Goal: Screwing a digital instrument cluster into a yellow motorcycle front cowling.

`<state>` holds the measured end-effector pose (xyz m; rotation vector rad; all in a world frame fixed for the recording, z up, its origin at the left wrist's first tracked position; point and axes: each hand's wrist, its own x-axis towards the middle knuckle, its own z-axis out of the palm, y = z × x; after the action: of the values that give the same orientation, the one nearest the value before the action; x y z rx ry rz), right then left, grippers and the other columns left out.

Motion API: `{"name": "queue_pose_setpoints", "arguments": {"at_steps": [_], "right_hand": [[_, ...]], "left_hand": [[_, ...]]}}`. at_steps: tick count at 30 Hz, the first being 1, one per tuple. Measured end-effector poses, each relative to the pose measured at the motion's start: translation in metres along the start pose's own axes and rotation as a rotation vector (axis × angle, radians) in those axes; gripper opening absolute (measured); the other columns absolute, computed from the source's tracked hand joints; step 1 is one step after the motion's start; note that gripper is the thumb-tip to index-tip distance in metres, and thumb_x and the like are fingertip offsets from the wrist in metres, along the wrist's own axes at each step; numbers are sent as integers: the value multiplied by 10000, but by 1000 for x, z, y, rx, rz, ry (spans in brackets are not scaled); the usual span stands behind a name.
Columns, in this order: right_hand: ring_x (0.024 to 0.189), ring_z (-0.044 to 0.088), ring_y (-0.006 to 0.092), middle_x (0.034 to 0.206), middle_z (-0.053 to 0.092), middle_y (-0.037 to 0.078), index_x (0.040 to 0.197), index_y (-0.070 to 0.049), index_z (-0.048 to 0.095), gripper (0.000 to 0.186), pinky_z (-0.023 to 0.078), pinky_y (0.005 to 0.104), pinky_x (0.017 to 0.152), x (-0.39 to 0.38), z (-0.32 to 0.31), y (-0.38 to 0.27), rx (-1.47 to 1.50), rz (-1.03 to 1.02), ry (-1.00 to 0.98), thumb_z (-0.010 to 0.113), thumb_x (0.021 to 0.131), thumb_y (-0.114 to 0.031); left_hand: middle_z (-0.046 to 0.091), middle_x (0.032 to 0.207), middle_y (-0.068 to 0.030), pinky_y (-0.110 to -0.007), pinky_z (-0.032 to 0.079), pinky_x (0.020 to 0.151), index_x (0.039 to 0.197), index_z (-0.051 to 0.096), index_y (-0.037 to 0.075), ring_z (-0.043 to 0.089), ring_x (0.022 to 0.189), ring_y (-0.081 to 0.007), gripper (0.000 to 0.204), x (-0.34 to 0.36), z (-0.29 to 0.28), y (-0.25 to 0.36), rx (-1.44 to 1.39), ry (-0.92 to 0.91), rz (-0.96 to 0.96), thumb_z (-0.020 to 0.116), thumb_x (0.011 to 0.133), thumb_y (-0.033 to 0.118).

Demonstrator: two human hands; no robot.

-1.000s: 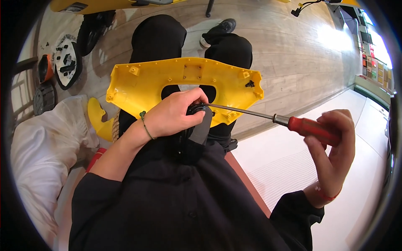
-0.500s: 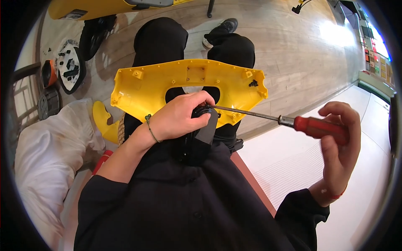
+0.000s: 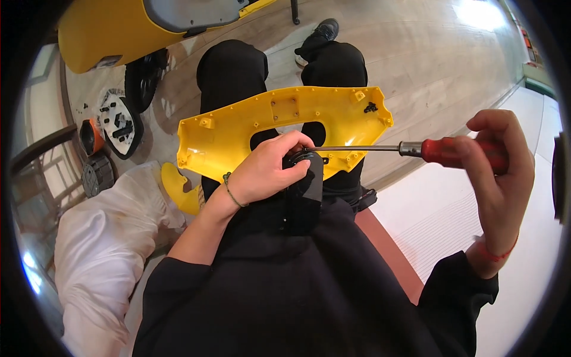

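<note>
A long-shafted screwdriver (image 3: 452, 152) with a red handle is gripped in my right hand (image 3: 502, 172), its shaft almost level and pointing left. The tip reaches a glossy black part (image 3: 308, 178) on my lap, beside my left fingertips. My left hand (image 3: 270, 168) is closed around the top of that black part; its fingers hide the spot where the tip meets it. Beneath and beyond lies a wide yellow plastic panel (image 3: 229, 137) across my thighs, inner side up, with an oval opening in its middle. Small black screws (image 3: 370, 107) sit in a little heap at its right end.
At the upper left stands a large yellow body shell (image 3: 107, 35). A white-and-black part (image 3: 121, 128), an orange piece (image 3: 91, 137) and a dark round part (image 3: 98, 175) lie on the floor. White cloth (image 3: 107, 238) and a curved yellow piece (image 3: 178, 190) are to my left.
The screwdriver handle has risen, bringing the shaft nearer level, and my right hand has turned with it. The whole view has shifted; my left hand keeps its hold on the black part.
</note>
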<state>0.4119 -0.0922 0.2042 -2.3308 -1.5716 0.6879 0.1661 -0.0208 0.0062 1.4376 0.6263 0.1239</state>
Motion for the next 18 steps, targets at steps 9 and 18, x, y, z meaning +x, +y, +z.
{"name": "queue_pose_setpoints", "arguments": {"at_steps": [9, 18], "right_hand": [[837, 601, 160, 1008, 580, 108, 1118, -51, 534, 374, 509, 246, 701, 1, 0, 5, 32, 76, -109, 642, 771, -138], [804, 588, 151, 969, 574, 98, 1070, -48, 541, 299, 459, 206, 622, -2, -1, -7, 42, 181, -66, 624, 785, -79]], "left_hand": [[600, 908, -85, -286, 459, 796, 1050, 561, 11, 578, 854, -177, 252, -4, -1, 2, -30, 36, -2, 625, 828, 113], [597, 902, -87, -288, 459, 808, 1054, 563, 10, 578, 852, -178, 258, -4, 0, -1, 4, 36, -29, 626, 825, 112]]}}
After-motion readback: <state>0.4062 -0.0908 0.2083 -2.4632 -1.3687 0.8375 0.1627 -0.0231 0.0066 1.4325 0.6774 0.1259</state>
